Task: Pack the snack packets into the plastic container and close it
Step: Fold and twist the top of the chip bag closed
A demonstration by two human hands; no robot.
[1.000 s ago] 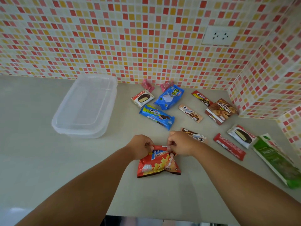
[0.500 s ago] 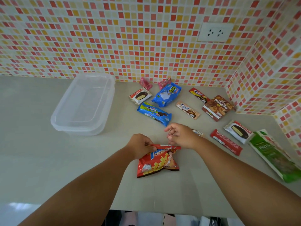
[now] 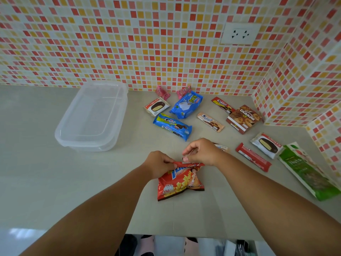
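While both hands (image 3: pixel 184 159) pinch the crinkled red foil chip bag (image 3: pixel 180 183), the clear plastic container (image 3: pixel 92 117) lies lidded

"Cream-O" reads on the blue biscuit pack (image 3: pixel 172 126), "Choco Pie" on the white pie wrapper (image 3: pixel 156 106), "POTATO" on the red chip bag (image 3: pixel 180 183), and "Nuts" on the green packet (image 3: pixel 306 171). Brown box (image 3: pixel 243 119) lettering is Thai script.

Translucent smooth plastic container (image 3: pixel 92 117), glossy foil chip packet (image 3: pixel 180 183), matt countertop (image 3: pixel 46 172)
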